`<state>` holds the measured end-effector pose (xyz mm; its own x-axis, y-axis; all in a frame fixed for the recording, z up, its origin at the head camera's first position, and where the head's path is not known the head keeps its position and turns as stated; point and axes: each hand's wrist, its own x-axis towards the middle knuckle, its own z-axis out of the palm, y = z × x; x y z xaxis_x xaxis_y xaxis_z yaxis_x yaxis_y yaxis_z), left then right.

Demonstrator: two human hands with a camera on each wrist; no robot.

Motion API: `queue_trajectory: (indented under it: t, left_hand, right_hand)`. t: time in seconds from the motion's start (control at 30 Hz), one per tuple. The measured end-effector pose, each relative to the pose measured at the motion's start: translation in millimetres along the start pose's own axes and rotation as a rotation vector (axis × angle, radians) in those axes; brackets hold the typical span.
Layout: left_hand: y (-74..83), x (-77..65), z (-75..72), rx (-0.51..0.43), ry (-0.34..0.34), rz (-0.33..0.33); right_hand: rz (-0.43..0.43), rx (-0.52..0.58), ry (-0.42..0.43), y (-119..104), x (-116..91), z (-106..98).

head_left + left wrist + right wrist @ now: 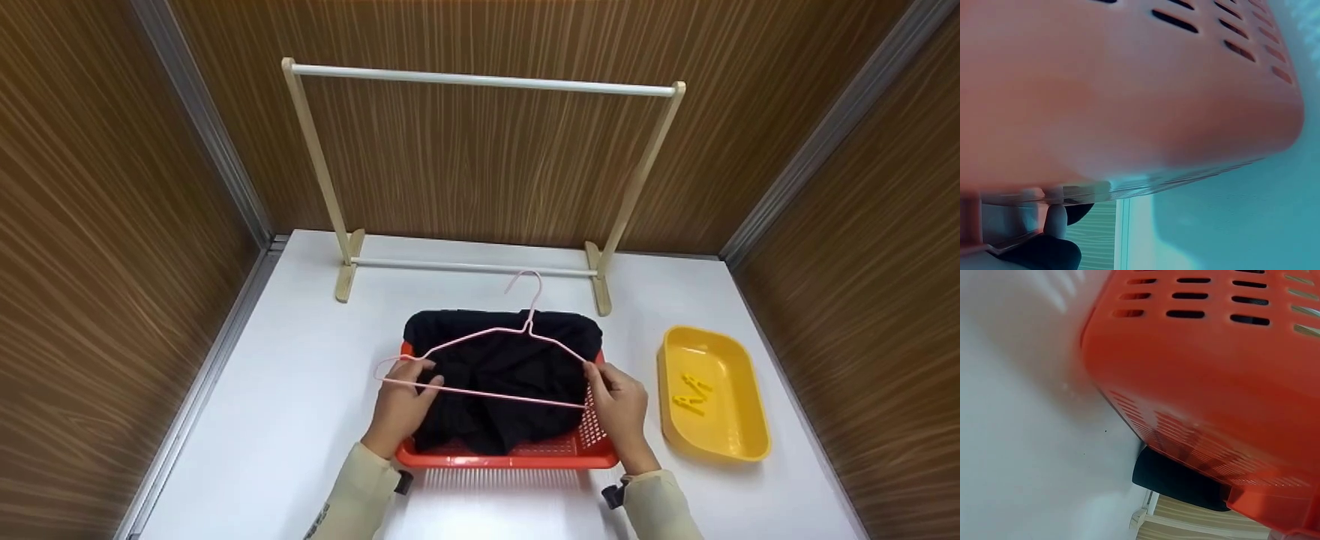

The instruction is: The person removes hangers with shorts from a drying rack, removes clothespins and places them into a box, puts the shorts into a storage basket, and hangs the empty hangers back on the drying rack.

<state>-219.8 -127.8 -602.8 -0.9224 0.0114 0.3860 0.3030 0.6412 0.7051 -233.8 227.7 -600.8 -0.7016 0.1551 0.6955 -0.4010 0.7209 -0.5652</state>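
Observation:
A thin pink clothes hanger (510, 397) is held over a red plastic basket (540, 462) in the head view, its hook pointing away toward the rack. My left hand (400, 405) grips the hanger's left end, thumb by the lower bar. On the other side, my right hand (621, 405) pinches the right shoulder near its corner. Black cloth (499, 352) fills the basket beneath and drapes over its back rim. Both wrist views look at the basket's slotted outer walls, with the left one (1129, 101) and the right one (1196, 360) close up.
Behind the basket stands a rack with wooden posts and a white top rail (480, 79). To the right is a yellow tray (724, 397) with small yellow pieces in it. Wood-grain panels enclose the white table (255, 375) at the back and sides.

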Motion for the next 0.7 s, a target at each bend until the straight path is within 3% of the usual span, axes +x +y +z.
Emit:
queue_trajectory:
  t: [0.17,0.33,0.53,0.7]
  left_hand:
    - [-0.3,1.0,-0.9,-0.014,0.01,0.025]
    - [1.0,4.8,-1.6,-0.035,-0.02,0.004]
    - [0.0,5.2,-0.7,-0.003,-0.052,-0.026]
    - [-1.3,3.2,-0.3,0.013,-0.045,-0.012]
  right_hand:
    - [-0.008,0.007,0.003,-0.6,1.2,0.5]
    - [0.003,-0.01,-0.004,0.3,3.3,0.5]
    - [0.004,-0.026,-0.001,0.3,2.7,-0.2]
    - [0.031,-0.019,-0.011,-0.3,0.2,-1.7]
